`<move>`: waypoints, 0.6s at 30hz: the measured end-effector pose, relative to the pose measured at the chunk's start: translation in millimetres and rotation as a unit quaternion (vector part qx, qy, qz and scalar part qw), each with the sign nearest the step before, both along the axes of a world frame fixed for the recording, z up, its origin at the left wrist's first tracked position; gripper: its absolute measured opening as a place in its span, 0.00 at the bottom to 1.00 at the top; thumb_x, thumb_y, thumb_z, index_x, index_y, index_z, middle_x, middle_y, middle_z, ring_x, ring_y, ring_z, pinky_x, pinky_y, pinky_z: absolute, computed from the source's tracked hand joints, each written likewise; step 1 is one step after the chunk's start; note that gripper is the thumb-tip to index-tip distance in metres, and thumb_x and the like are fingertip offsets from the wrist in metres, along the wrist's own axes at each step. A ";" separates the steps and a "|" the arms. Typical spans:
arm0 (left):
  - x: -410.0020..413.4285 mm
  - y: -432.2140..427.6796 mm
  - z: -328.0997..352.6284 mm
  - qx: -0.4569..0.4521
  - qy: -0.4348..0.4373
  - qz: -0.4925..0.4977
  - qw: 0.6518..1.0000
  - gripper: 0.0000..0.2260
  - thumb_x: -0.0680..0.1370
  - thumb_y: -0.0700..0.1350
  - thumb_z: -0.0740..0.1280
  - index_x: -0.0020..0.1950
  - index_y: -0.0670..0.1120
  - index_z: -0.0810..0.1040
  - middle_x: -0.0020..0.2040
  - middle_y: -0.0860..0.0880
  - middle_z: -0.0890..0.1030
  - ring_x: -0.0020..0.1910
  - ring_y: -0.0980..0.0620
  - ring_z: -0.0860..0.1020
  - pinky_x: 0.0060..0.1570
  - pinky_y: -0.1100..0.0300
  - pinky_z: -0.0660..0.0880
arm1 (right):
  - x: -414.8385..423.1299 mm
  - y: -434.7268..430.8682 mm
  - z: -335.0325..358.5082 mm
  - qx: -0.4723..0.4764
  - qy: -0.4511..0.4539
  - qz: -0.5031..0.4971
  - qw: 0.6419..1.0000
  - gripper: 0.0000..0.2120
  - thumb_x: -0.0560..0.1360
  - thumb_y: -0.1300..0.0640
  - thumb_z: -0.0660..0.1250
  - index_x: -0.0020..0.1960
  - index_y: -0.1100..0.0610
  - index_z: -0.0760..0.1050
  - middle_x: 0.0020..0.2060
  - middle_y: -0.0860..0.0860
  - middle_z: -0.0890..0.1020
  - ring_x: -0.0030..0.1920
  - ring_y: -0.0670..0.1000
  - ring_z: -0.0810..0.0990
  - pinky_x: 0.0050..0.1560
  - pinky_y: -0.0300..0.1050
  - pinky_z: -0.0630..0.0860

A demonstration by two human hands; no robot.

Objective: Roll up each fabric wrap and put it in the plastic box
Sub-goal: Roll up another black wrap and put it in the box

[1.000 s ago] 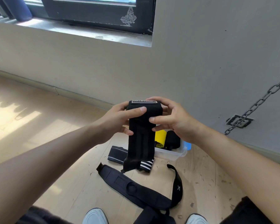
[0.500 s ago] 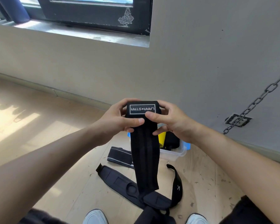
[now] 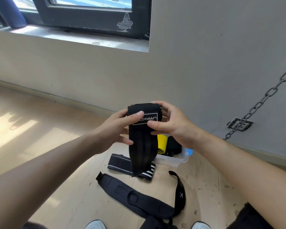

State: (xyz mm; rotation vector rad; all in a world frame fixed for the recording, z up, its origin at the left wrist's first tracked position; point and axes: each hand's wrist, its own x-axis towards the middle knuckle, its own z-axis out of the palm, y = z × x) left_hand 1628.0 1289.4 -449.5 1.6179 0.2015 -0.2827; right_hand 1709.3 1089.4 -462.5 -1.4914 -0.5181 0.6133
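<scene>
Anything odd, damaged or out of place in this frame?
Minor things only: the window frame has chipped, flaking paint at its lower right corner, and a metal chain hangs across the wall in front of the socket. The held wrap and plastic box look normal.

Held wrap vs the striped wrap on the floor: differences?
Held wrap hangs in the air, gripped by left hand and right hand; striped wrap lies on the floor, untouched. Held wrap is partly rolled at its top, tail dangling; striped wrap lies flat. Held wrap is black with a boxed white label; striped wrap has white bars at one end. Both are dark fabric, neither in the plastic box.
</scene>
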 end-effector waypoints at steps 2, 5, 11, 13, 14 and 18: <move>0.3 0.3 -1.5 -0.007 -0.007 0.008 1.000 0.19 0.77 0.61 0.70 0.65 0.57 0.80 0.53 0.52 0.84 0.49 0.49 0.84 0.37 0.59 0.78 | 1.2 -0.3 0.4 0.003 0.007 0.014 1.000 0.24 0.75 0.68 0.73 0.68 0.57 0.71 0.58 0.50 0.82 0.55 0.49 0.83 0.51 0.53 0.84; 0.6 -0.8 -1.9 -0.015 -0.015 0.021 1.000 0.17 0.78 0.58 0.69 0.65 0.55 0.81 0.52 0.51 0.84 0.47 0.49 0.83 0.34 0.60 0.76 | 3.1 -1.7 1.0 0.000 0.016 0.027 0.999 0.26 0.74 0.68 0.73 0.69 0.56 0.71 0.60 0.51 0.81 0.57 0.52 0.83 0.52 0.54 0.84; 1.8 -1.5 -2.9 -0.026 -0.048 0.051 0.997 0.21 0.74 0.51 0.76 0.66 0.50 0.80 0.55 0.47 0.85 0.47 0.49 0.83 0.35 0.59 0.74 | 5.6 -4.1 7.2 -0.041 0.058 0.040 0.997 0.22 0.76 0.56 0.73 0.69 0.50 0.74 0.62 0.53 0.81 0.56 0.55 0.85 0.47 0.52 0.84; 2.1 -1.2 -3.6 -0.021 -0.061 0.063 0.996 0.24 0.71 0.51 0.76 0.66 0.50 0.79 0.57 0.45 0.85 0.48 0.48 0.83 0.35 0.58 0.73 | 6.1 -5.4 12.1 -0.048 0.080 0.058 0.994 0.19 0.79 0.50 0.70 0.68 0.50 0.75 0.61 0.54 0.82 0.56 0.56 0.85 0.43 0.50 0.83; 2.4 -1.4 -3.5 -0.020 -0.067 0.067 0.995 0.25 0.71 0.51 0.76 0.66 0.49 0.79 0.57 0.44 0.85 0.48 0.49 0.83 0.34 0.59 0.73 | 5.9 -5.7 13.8 -0.054 0.088 0.066 0.992 0.19 0.79 0.47 0.68 0.68 0.50 0.75 0.60 0.55 0.83 0.55 0.57 0.85 0.42 0.49 0.82; 3.0 -3.2 -1.9 -0.019 -0.089 0.089 0.992 0.24 0.69 0.51 0.76 0.65 0.50 0.79 0.56 0.43 0.85 0.50 0.47 0.84 0.37 0.58 0.76 | 4.3 -3.8 13.6 -0.058 0.110 0.068 0.990 0.20 0.80 0.43 0.65 0.69 0.50 0.74 0.61 0.57 0.82 0.55 0.60 0.85 0.42 0.49 0.83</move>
